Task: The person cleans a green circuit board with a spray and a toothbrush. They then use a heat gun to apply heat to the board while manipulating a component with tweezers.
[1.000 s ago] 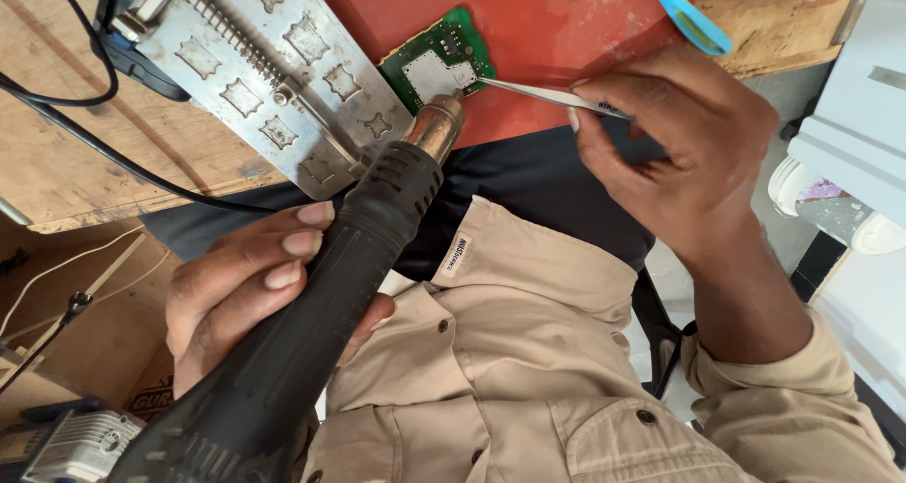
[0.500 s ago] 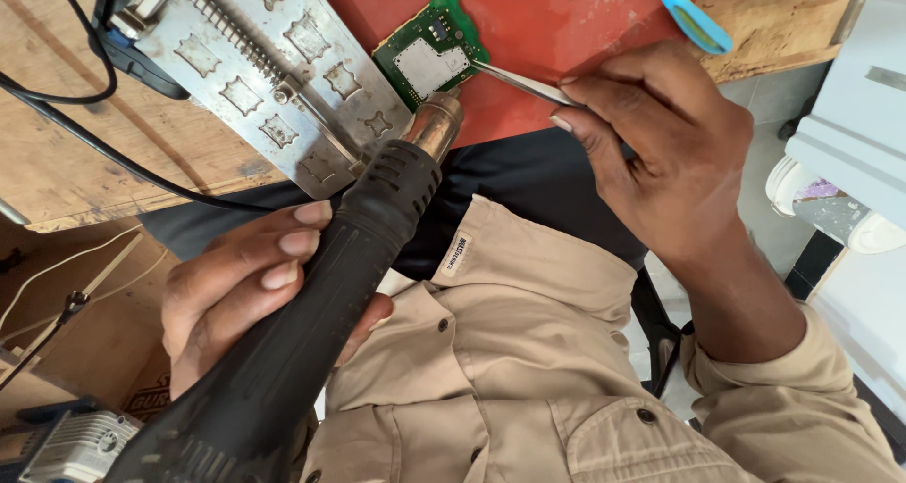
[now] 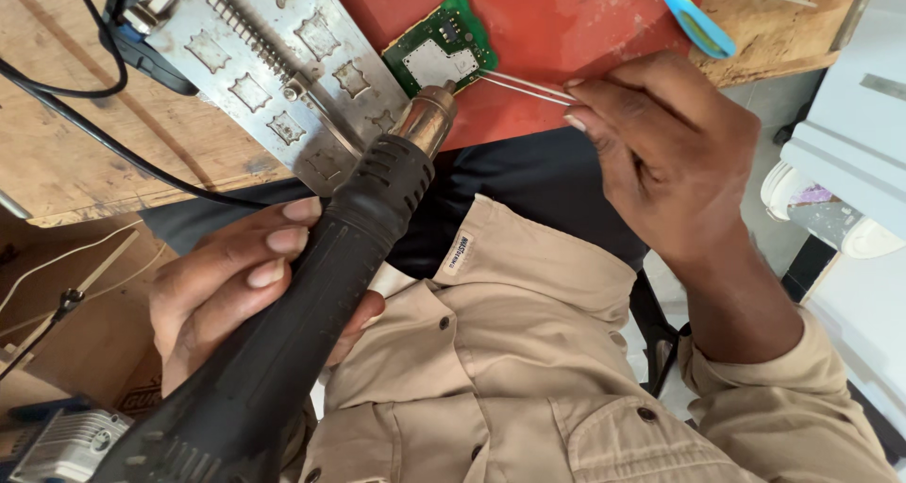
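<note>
Step in hand, by the look of it: hot-air rework on the small green circuit board (image 3: 442,51), w/ heat going onto the board while tweezers work at it.

Landmark = the red mat (image 3: 566,30). The board lies on the mat's near-left part, just beside the perforated metal holder plate (image 3: 274,68) that sits off the mat's left edge on the wooden bench (image 3: 85,153).

Left hand (image 3: 250,290): wrapped round the black hot-air gun (image 3: 311,304), fingers curled tight over the barrel, thumb under. Wrist low by the tan shirt (image 3: 491,370), gun angled up toward the mat; its metal nozzle (image 3: 427,115) sits right at the board's near edge. Can't tell if it touches.

Right hand (image 3: 661,153): below the mat's near edge, fingers pinched shut on thin metal tweezers (image 3: 524,87), palm down, forearm coming in from the right. Tweezer tips reach the board's right edge; the two prongs look slightly apart near the tip. Can't tell if they grip a part.

Next move, judged: needs steady nozzle aim over the target part, no drift, + light tweezer pressure so nothing skids once solder softens.

A blue-green handled tool (image 3: 694,16) lies at the mat's far-right edge, well apart from both hands.
</note>
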